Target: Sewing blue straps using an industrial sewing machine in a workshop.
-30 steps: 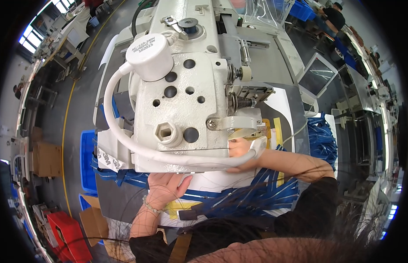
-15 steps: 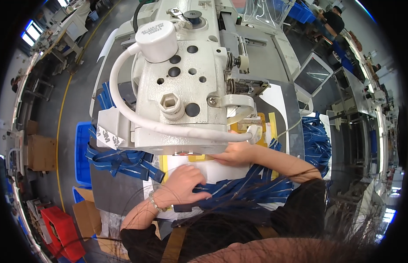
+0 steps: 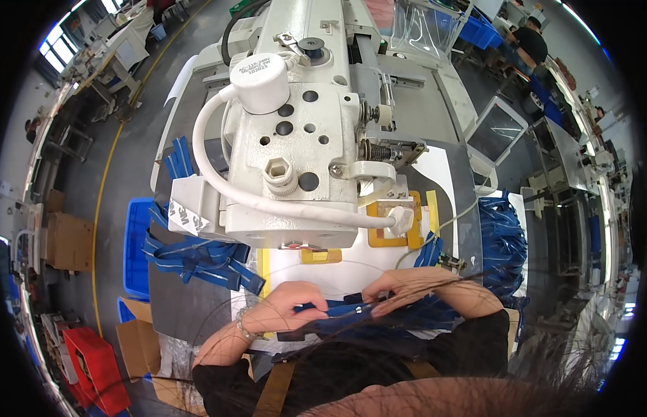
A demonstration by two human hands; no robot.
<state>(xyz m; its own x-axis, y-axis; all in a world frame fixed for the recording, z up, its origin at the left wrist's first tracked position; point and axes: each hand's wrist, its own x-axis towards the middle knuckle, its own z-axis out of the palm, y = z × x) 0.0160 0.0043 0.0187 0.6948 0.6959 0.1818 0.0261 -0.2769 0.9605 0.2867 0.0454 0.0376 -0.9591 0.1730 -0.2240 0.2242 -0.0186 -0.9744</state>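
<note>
We see a large cream-white industrial sewing machine [image 3: 302,132] with a round white cap [image 3: 259,83] and a curved white hose [image 3: 219,187] along its side. Left of it lies a pile of blue webbing strips [image 3: 198,254] near a blue plastic crate [image 3: 135,243]. A red plastic crate [image 3: 94,368] and brown cardboard boxes [image 3: 66,240] stand on the grey floor

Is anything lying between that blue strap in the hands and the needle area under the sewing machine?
Nothing visible: the left hand and right hand hold the blue strap, with bare white table up to the sewing machine.
</note>
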